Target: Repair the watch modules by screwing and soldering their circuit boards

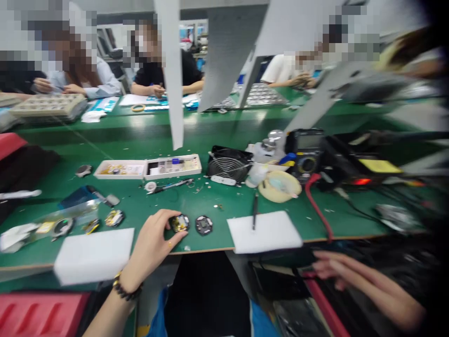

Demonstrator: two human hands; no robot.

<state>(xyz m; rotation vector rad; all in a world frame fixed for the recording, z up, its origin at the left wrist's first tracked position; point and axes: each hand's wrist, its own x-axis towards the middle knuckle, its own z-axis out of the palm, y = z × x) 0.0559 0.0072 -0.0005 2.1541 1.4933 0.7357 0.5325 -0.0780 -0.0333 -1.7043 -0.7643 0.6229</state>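
Note:
At the bench's front edge, my left hand (154, 238) grips a small round watch module (180, 223) between thumb and fingers. Gold and silver parts show on top of the module, which rests on or just above the green mat. Right beside it lies a dark round watch part (204, 225), which neither hand touches. My right hand (345, 271) is lower, beyond the bench edge on the right, over dark bags and a red-edged bin (326, 304). Its fingers are stretched out and somewhat blurred, with nothing visible in them.
White foam pads (94, 252) lie at the front edge, one with a black pen-like tool (254, 213). Behind are white parts trays (121, 169), a fan (229, 164), a yellowish bowl (278, 187) and a multimeter (307, 150). A red cable (314, 206) crosses the mat. Several people sit opposite.

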